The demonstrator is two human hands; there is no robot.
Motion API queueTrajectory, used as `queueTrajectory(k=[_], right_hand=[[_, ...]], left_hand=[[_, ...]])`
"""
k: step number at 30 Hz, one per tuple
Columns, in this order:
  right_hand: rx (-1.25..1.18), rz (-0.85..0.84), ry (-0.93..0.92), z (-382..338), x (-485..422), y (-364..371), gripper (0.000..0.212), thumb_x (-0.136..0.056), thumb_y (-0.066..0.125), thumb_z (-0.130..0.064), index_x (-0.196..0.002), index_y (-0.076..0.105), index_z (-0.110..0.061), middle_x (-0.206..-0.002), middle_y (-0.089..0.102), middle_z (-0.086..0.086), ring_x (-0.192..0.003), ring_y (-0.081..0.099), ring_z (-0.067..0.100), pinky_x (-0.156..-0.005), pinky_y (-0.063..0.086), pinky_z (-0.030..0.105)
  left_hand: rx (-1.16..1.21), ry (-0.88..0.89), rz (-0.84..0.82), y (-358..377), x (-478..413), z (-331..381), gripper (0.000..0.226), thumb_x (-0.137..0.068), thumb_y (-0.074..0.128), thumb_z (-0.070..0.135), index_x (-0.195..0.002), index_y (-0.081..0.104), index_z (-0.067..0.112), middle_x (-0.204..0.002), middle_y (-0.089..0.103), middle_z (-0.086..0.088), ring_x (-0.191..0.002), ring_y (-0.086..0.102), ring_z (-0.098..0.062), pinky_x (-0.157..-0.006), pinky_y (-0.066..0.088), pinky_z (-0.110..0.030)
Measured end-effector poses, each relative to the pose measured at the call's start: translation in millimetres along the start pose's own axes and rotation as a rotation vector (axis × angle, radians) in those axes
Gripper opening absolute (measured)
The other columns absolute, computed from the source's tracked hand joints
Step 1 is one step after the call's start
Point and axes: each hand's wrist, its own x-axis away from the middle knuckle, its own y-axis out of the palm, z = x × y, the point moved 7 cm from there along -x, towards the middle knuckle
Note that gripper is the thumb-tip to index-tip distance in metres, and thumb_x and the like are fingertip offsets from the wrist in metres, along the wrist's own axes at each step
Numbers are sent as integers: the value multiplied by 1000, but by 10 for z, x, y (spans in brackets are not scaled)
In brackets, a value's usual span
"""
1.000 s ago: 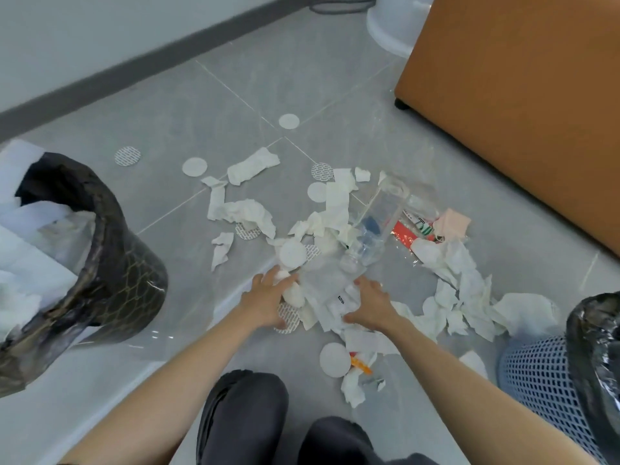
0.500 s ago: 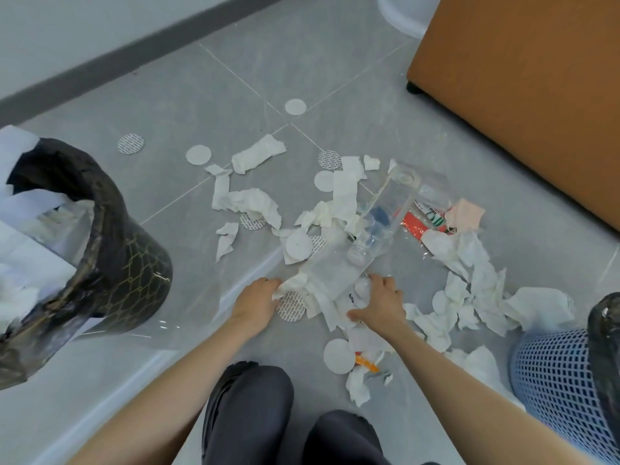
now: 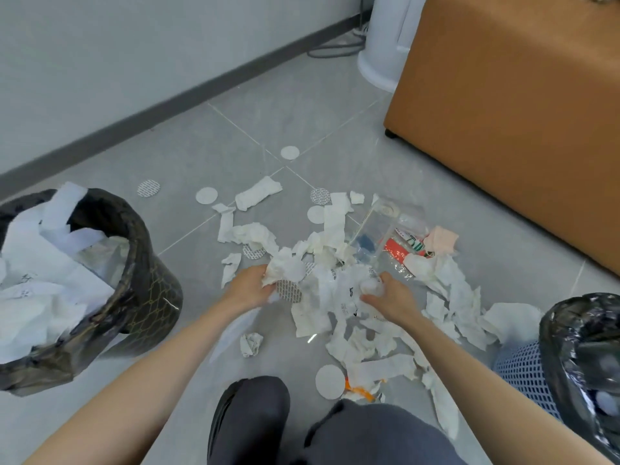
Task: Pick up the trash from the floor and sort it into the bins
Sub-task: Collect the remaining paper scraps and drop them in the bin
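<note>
Brown cabinet (image 3: 523, 135), white appliance base (image 3: 385, 35)

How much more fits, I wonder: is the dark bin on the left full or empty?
Nearly full: white paper heaps up to the rim of the dark bin, and one sheet sticks above it.

Left bin (image 3: 147, 297) and right bin (image 3: 523, 364) well apart on floor (image 3: 235, 135); between them, scraps (image 3: 449, 290); behind scraps at right, cabinet (image 3: 520, 112); in left bin, papers (image 3: 40, 273).
</note>
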Motion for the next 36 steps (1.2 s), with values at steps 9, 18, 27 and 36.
queueTrajectory(k=[9,18,27,36], right_hand=[[-94,107,-195,-950,420,-891,38,-81,68,-44,-103,55,-16,-97,63,5,-93,61,27,-76,53,43],[-95,98,-450,-2583,889,-1087,45,-76,70,-52,-63,46,-17,-59,54,-1,-57,55,18,-60,44,31],[-174,-91,-570,-3898,1342,-124,42,-77,72,-50,-63,47,-19,-57,55,-4,-43,53,9,-41,39,19],[-518,-417,-367,-4156,1321,925,23,-88,63,-14,-108,52,-7,-92,62,11,-39,58,10,-40,49,20]], left_hand=[[428,7,179,-1038,384,609,10,-88,55,2,-97,57,5,-86,61,-9,-64,62,-16,-50,56,-20],[576,-91,426,-2229,1258,265,15,-87,59,2,-101,56,8,-92,61,-6,-64,63,-18,-53,57,-20],[665,-327,632,-2793,2090,-1035,27,-85,58,-3,-111,54,5,-104,59,-14,-64,64,-23,-48,57,-22],[672,-500,720,-2713,2120,-1769,24,-89,56,7,-112,51,6,-103,58,-13,-68,59,-20,-63,58,-32]])
